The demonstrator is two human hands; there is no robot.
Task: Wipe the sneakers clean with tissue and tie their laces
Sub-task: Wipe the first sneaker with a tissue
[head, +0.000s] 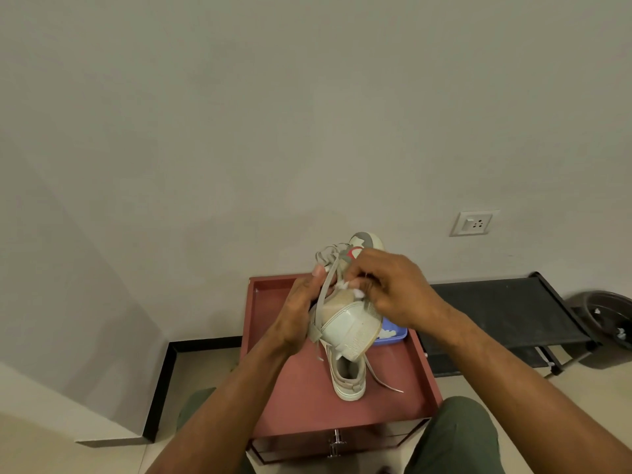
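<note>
The raised sneaker [345, 325] is between both hands, heel toward the person. The left hand [301, 309] grips its side; the right hand [396, 289] pinches a white tissue [352, 289] against the upper, so I judge wiping is in progress. The laces [325, 289] hang loose. Below the hands, the second sneaker [349, 378] lies on the red worktop [301, 398]. Next comes tying, which needs both hands free.

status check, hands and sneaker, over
Left hand grips raised sneaker. Right hand pinches tissue against it. Laces loose. Second sneaker waiting below.
</note>
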